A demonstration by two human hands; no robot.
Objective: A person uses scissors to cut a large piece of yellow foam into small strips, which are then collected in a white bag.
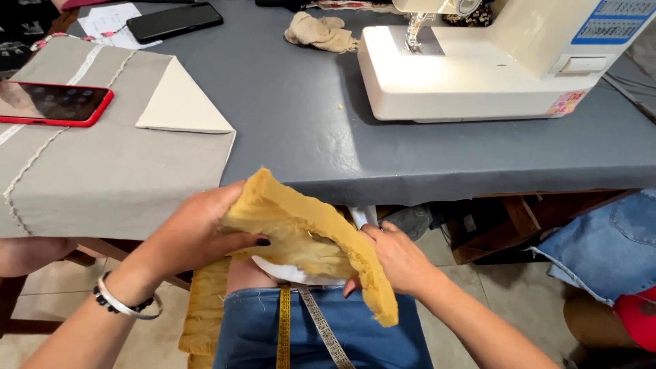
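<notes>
Both hands hold a piece of mustard-yellow fabric above the person's lap, just in front of the near edge of the grey table. The left hand is closed on the fabric's left end, thumb on top and fingers underneath, pinching the folded cloth. The right hand grips the fabric's right side, fingers curled round the edge, from which a strip hangs down over the denim shorts. More of the same yellow cloth hangs down beside the left thigh. A measuring tape lies across the lap. On the table, a white sewing machine stands to the right, well apart from the hands. A grey cloth covers the table's left part, with a red-cased phone lying on it. A black phone and a crumpled beige rag lie farther back.
</notes>
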